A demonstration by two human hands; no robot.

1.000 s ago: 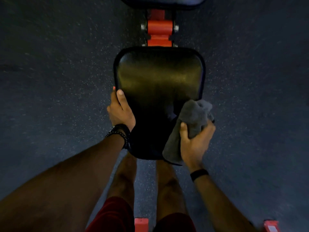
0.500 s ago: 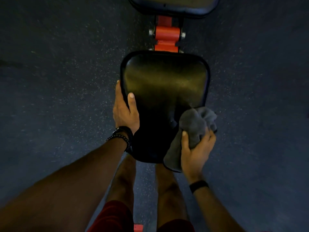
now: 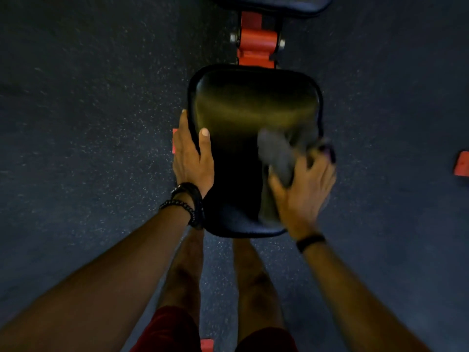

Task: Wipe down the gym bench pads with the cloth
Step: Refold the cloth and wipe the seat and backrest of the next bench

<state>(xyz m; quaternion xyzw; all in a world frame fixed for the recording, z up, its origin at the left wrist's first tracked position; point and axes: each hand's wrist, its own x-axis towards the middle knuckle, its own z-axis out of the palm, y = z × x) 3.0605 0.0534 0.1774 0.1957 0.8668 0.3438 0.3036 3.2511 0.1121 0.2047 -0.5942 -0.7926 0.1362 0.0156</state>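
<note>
Gripping the grey cloth (image 3: 279,153) on the seat pad (image 3: 253,102), right hand (image 3: 302,189); left hand (image 3: 193,158) clasps the pad's left edge

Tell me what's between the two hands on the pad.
Head view: only bare black pad between the left hand and the right hand, which holds the cloth.

Black padded vinyl seat pad (image 3: 253,118) sits centre frame. Orange steel hinge bracket (image 3: 255,45) directly above it, second dark pad (image 3: 269,2) at the top edge. Left hand (image 3: 193,158) on the seat pad's left edge, thumb on top. Right hand (image 3: 304,184) at its right edge, on the grey crumpled cloth (image 3: 279,156) lying on the pad. Bare legs (image 3: 187,265) below the pad, speckled rubber floor (image 3: 88,110) all round.
</note>
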